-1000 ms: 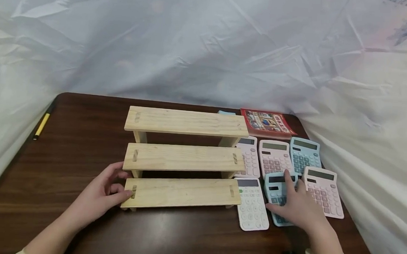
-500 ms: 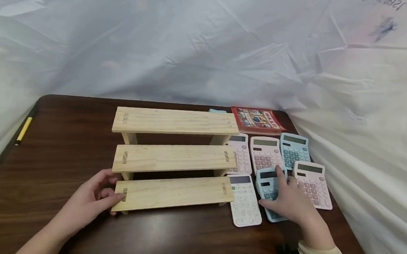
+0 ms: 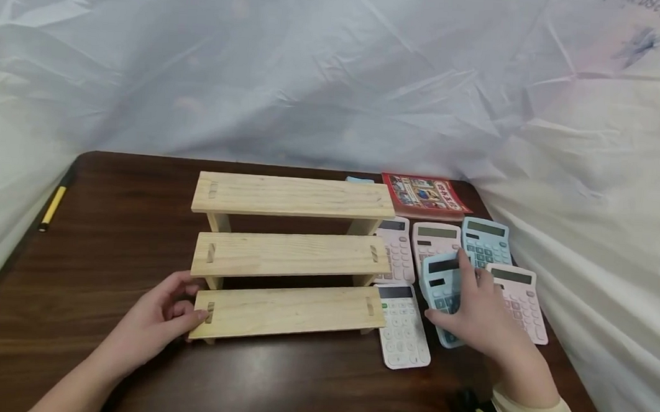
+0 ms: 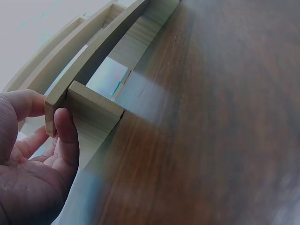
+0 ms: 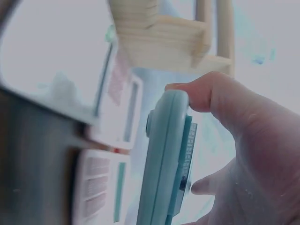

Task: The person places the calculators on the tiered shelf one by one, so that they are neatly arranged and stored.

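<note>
A pale wooden three-step rack (image 3: pixel 287 313) stands mid-table. My left hand (image 3: pixel 147 324) pinches the left end of its lowest board, thumb on top; in the left wrist view, fingertips curl under that board (image 4: pixel 96 54). At the right, my right hand (image 3: pixel 486 317) holds a light blue calculator (image 3: pixel 440 283) by its sides, between thumb and fingers. The right wrist view shows this calculator (image 5: pixel 164 150) edge-on, raised off the table, with the thumb at one edge. The hand covers part of its keys in the head view.
Pink calculators (image 3: pixel 397 247) and another blue one (image 3: pixel 485 239) lie around the right hand. A white calculator (image 3: pixel 404 331) lies by the rack's right end. Behind are a red booklet (image 3: pixel 426 195) and a blue item (image 3: pixel 359 180). A yellow-and-black marker (image 3: pixel 54 207) lies far left.
My right hand has lifted the blue calculator, which now sits a little farther back and overlaps the pink one behind it. The left hand keeps its hold on the rack. The head view shifted slightly.
</note>
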The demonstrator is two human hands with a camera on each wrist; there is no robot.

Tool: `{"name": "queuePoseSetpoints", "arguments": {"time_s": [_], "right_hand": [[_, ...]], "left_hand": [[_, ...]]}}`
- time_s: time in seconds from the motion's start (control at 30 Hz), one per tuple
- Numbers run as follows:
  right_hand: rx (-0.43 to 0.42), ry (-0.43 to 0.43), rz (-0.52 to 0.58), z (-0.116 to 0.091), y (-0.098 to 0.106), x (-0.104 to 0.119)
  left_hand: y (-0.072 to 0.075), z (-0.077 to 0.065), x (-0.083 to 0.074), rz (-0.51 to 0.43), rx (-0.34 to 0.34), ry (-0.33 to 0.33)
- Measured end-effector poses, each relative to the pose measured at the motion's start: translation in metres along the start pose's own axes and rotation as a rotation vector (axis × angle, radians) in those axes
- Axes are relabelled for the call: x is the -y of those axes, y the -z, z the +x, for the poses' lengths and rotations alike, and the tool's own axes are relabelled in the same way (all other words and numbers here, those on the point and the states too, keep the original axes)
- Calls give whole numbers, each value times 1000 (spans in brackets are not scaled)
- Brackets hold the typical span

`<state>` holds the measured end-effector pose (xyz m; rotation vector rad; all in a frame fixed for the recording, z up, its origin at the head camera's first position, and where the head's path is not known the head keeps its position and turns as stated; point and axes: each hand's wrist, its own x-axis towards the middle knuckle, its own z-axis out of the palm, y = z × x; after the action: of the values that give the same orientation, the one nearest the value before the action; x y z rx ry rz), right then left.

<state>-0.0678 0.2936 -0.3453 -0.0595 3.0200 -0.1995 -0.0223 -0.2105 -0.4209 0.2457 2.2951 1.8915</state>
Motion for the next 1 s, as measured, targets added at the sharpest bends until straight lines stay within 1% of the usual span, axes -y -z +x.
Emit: {"name": "queuePoseSetpoints", "arguments": {"time_s": [0.13,0.23,0.3,0.5,0.63,0.73,1.0], "right_hand": [[-70,34,-6,1,12,11],[-89,52,-4,0,19,20],[-87,61,3,-1,23,26],[-147,115,3,2,28,38],[-192,176,4,9,32,46],[-202,213,21,13,37,52],[-179,207,58,15,43,58]], "left_hand": [[2,-1,0,29,-11,-15],[3,-2,-1,48,-14,-26],[3,-2,-1,56,-16,-26],[4,-1,-1,66,-29,-37],[4,0,0,53,-26,-42],[4,-1,1,47,-21,-36],[3,1,3,38,5,-16]]}}
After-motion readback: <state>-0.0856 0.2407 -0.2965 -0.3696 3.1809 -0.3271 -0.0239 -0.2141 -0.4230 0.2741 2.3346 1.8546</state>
